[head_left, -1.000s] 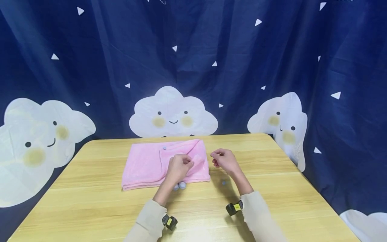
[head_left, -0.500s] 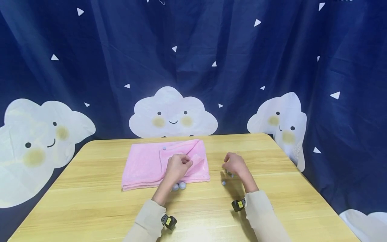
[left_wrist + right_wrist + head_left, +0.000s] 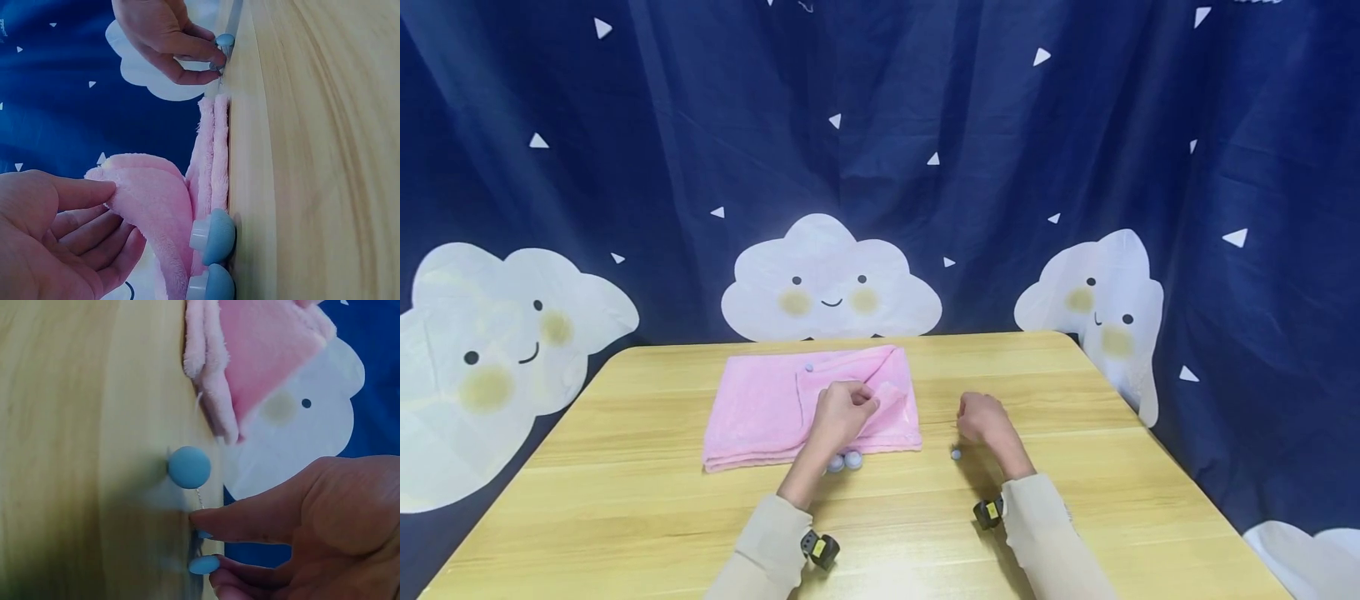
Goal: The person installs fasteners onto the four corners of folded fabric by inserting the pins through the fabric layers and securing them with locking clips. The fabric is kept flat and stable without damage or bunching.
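Observation:
A folded pink plush cloth [image 3: 748, 408] lies on the table. My left hand [image 3: 844, 412] pinches a lifted corner of it between thumb and fingers, as the left wrist view also shows. To the right of the cloth, my right hand [image 3: 987, 418] is low over the tabletop. Its thumb and fingertips close around a small blue-capped piece [image 3: 204, 565]; how firmly, I cannot tell. A round blue cap [image 3: 189, 467] with a thin silvery strand sits just beside the thumb. Two larger blue mushroom-shaped fasteners [image 3: 220, 237] lie along the cloth's near edge.
Another small blue cap [image 3: 808, 367] rests on top of the cloth near its back. The wooden table [image 3: 625, 517] ends at a dark blue curtain [image 3: 880, 192] printed with clouds. Black cameras are strapped at both wrists.
My right hand has moved right and down, away from the cloth's edge, onto the small blue-capped pieces. My left hand keeps its pinch on the cloth and has hardly moved.

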### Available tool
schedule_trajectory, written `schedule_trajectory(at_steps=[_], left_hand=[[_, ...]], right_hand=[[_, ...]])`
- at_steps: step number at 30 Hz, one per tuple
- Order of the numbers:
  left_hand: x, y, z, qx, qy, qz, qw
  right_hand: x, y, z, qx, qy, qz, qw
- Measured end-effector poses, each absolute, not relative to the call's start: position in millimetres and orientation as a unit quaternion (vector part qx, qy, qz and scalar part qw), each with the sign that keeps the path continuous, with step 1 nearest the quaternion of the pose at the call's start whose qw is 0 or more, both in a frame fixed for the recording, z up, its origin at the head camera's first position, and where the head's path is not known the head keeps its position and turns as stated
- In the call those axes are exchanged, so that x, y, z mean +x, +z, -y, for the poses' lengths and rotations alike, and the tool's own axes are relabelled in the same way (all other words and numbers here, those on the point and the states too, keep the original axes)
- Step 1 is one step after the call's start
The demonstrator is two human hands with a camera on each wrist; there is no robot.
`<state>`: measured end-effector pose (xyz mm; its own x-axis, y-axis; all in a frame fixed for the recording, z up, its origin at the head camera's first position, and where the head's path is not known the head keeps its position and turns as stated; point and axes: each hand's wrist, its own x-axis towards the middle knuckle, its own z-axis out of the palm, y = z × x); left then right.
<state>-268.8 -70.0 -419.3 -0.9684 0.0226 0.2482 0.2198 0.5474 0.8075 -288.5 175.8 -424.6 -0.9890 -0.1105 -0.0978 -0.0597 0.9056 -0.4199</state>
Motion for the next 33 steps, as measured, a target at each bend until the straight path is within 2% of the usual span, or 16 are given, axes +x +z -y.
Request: schedule_trajectory(at_steps=[10,16,23,33], left_hand=[[-268.6,-416.8,68.1,-0.069,-0.473,0.872,0.108],[-268.5,-418.6,68.6,-0.059,-0.486,0.866,0.102],[-267.4,-417.4,69.6,-0.045,-0.507,0.855,0.098],[-267.5,-414.4,66.3,-0.049,-0.523,0.842,0.118]], right_hand=[[-291.7,-425.6,-171.6,-0.019,-0.288,-0.956,0.047],[-292.0,-419.0,-161.8,-0.052,-0.382,-0.922,0.023],[-286.9,-408.3,-145.8,-0.092,-0.504,-0.857,0.045],[-282.8,-411.4,-120.8,-0.099,-0.579,-0.806,0.069]])
